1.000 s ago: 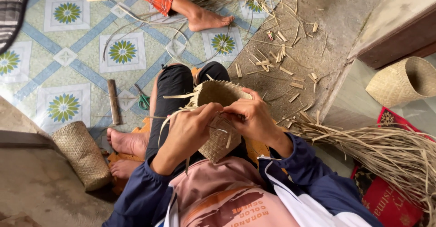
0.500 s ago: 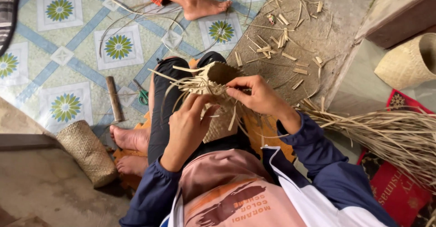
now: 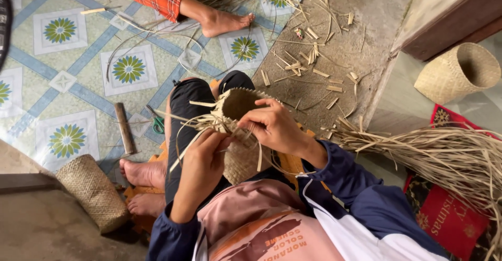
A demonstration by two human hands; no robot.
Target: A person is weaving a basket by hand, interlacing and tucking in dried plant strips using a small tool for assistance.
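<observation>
A half-woven straw basket (image 3: 238,159) rests on my lap, its open mouth turned away from me. Loose weaving strips (image 3: 201,121) stick out from its rim to the left. My left hand (image 3: 201,154) pinches these strips beside the rim. Fingers of my right hand (image 3: 272,125) grip the basket's rim from the right side. Both hands touch the basket and sit close together above my dark trousers.
A finished woven basket (image 3: 94,190) lies by my bare feet at lower left, another (image 3: 460,73) at upper right. A bundle of straw (image 3: 444,156) lies to the right. Green scissors (image 3: 157,122) and a wooden stick (image 3: 124,128) lie on the patterned mat. Another person's foot (image 3: 225,21) is at the top.
The basket has turned so its open mouth faces away and shows more. My hands have shifted along the rim, still working the loose strips. The view has drifted slightly.
</observation>
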